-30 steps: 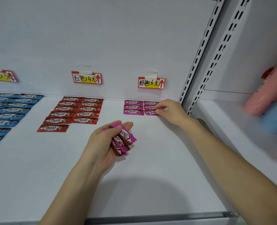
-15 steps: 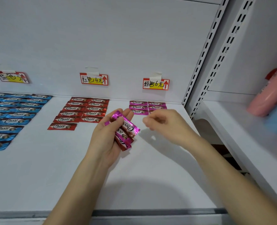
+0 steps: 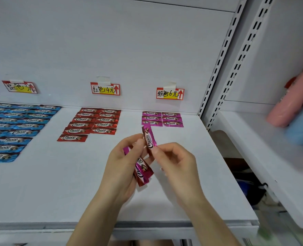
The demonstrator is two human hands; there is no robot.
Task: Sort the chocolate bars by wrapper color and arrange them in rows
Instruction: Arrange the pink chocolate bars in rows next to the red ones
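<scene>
We see left hand [image 3: 122, 162] curled round a small stack of pink bars [image 3: 141, 172], held over the middle of the white shelf [image 3: 58, 183]. Right hand [image 3: 175, 160] pinches the near end of a single pink bar [image 3: 149, 137], nearly upright, with the left fingertips just beside it. Laid pink rows [image 3: 162, 118] are far right under the pink tag [image 3: 170, 94], two columns of three. Red rows [image 3: 93, 122] are far centre, blue rows [image 3: 17, 125] far left.

Left hand [image 3: 122, 162] grips pink bars [image 3: 141, 172]; right hand [image 3: 177, 162] (fingers [image 3: 165, 148] bent) pinches a raised bar [image 3: 149, 137].
</scene>
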